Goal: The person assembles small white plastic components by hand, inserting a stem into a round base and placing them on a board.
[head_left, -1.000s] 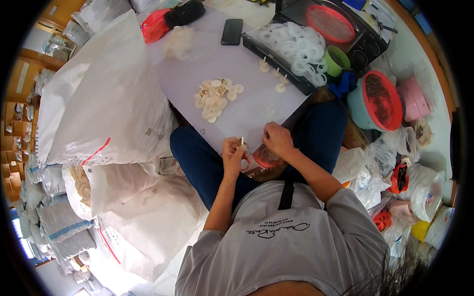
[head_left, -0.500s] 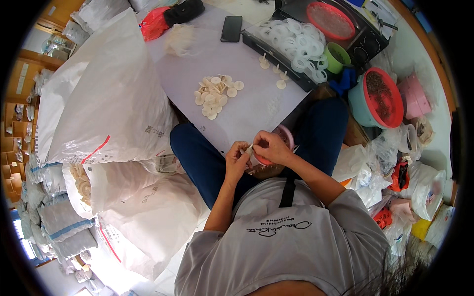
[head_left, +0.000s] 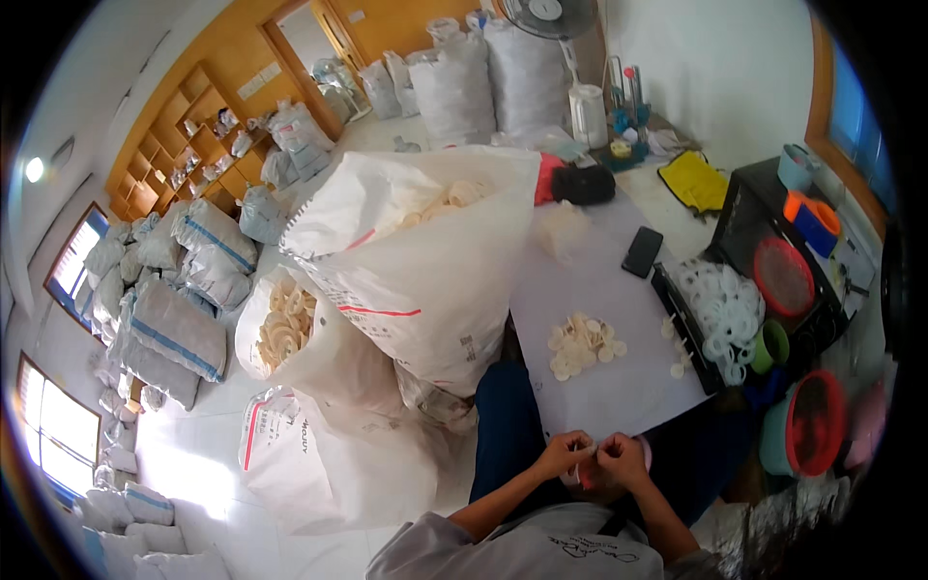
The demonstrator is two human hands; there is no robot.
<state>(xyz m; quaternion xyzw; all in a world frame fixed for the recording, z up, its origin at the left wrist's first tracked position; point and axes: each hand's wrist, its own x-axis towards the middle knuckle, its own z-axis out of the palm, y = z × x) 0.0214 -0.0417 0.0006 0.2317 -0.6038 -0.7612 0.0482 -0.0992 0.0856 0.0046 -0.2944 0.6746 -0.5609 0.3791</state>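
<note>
Over my lap, at the near edge of the grey table sheet, my left hand and my right hand face each other with fingertips pinched close together. Whatever small pale thing lies between them is too small to name. A pinkish-red tub shows partly below the hands. Beyond them, cream-coloured discs are heaped on the sheet. A few similar discs on thin stems stand beside the black tray, which holds many translucent white rings.
Large white sacks stand at my left, one open on cream rings. A phone and a tuft of pale fibres lie farther up the sheet. On the right are a green cup and a teal tub with a red rim.
The view has swung up and to the left, so the hands and table sit lower and farther right, and more of the room shows. Both hands stay pinched close together.
</note>
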